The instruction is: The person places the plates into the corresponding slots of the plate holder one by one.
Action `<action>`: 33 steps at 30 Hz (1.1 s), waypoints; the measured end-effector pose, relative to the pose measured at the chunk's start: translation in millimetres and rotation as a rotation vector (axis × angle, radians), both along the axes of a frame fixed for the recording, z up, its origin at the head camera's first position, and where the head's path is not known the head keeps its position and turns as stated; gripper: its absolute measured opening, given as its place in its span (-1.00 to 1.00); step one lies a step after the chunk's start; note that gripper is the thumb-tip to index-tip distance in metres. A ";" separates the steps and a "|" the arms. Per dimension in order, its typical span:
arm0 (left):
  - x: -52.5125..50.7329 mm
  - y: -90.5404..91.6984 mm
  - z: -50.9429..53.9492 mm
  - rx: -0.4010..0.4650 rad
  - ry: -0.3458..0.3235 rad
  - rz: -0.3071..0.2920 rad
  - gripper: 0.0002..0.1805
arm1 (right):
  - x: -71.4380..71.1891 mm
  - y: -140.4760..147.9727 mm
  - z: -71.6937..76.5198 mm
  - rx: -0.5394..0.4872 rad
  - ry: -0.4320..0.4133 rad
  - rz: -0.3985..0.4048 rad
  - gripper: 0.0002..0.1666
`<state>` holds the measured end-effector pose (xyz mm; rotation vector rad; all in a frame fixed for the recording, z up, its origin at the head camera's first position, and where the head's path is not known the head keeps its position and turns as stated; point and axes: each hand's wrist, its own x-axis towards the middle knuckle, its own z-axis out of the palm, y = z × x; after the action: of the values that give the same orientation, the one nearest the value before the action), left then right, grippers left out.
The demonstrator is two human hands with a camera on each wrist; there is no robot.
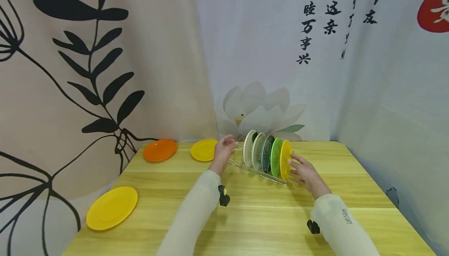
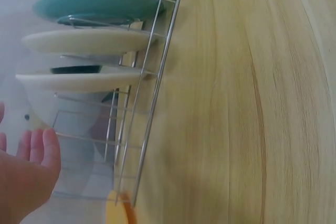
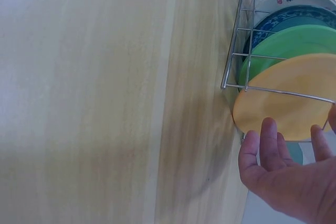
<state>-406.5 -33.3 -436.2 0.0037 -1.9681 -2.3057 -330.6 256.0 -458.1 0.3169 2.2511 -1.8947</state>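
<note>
Your hands are well apart, one at each end of the wire dish rack [image 1: 257, 173], which stands slantwise on the wood-grain table [image 1: 259, 217]. Your left hand [image 1: 223, 151] is beside the rack's left end, its fingers loosely bent and clamped on nothing; the left wrist view shows the fingertips near the bare wires there, though you cannot tell whether they touch. Your right hand [image 1: 307, 173] is at the opposite end with fingers spread and slightly bent, just beside the yellow plate [image 1: 285, 160]; it is not clamped on the plate, and contact cannot be told. That plate stands on edge in the rack, outermost on your right. Next to it, going left, stand the green plate [image 1: 276, 158], the patterned dark blue-green plate [image 1: 267, 154] and two white plates [image 1: 248, 149], all upright or leaning slightly. An orange plate [image 1: 160, 150] lies flat at the back left of the table, a second yellow plate [image 1: 204, 150] lies between it and your left hand, and a third yellow plate [image 1: 112, 208] lies near the left edge. Behind the table hangs a pale curtain [image 1: 259, 53] with Chinese characters and a lotus.
</note>
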 end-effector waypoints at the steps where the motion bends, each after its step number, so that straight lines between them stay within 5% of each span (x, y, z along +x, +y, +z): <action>1: 0.6 -2.3 0.3 -0.003 -0.002 0.001 -0.56 | 0.2 0.0 0.0 -0.003 -0.001 0.000 -0.26; 16: 9.2 -59.7 6.5 -0.008 -0.019 0.092 -0.55 | -0.5 0.9 1.4 -0.010 0.001 0.000 -0.26; 33: 37.9 -155.8 -4.8 0.043 -0.085 0.348 -0.44 | -0.8 0.7 -1.5 -0.013 0.002 -0.011 -0.25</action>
<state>-368.6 -189.1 -441.0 0.4200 -1.7833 -2.1491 -331.4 256.7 -459.5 0.3266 2.2413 -1.9151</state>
